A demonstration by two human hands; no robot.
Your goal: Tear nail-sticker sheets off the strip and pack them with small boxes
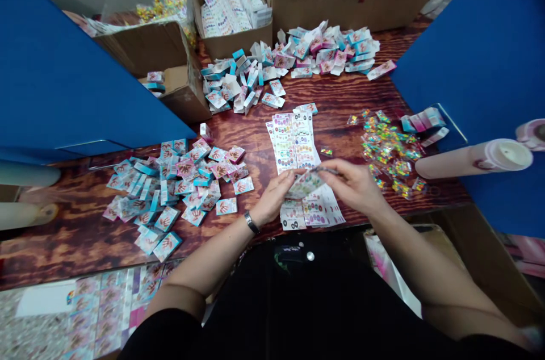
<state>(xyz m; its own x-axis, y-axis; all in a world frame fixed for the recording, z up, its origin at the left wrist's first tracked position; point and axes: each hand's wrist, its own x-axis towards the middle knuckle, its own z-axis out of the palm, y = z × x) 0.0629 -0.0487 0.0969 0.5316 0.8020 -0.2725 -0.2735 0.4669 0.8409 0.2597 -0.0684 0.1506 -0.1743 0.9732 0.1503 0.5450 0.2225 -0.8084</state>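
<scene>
Both hands hold one printed sheet (303, 185) between them, bent or folded, above the wooden table. My left hand (277, 194) grips its left end, with a dark watch or bracelet on the wrist. My right hand (354, 183) pinches its upper right edge. Beneath them lie several overlapping long printed sheets (293, 138) with rows of coloured round designs. A small colourful packet (326, 151) rests just right of these sheets. Further right spreads a pile of small clear packets with bright contents (392, 147). To the left lies a heap of small blue and pink printed boxes (187, 178).
Behind, open flat-looking small cartons (323, 50) form a long pile. A cardboard box (232, 45) full of printed sheets, a larger carton (340, 2) and another open carton (140, 50) stand at the back. Blue panels (472, 65) flank the table; a pale cylinder (472, 158) juts in from the right.
</scene>
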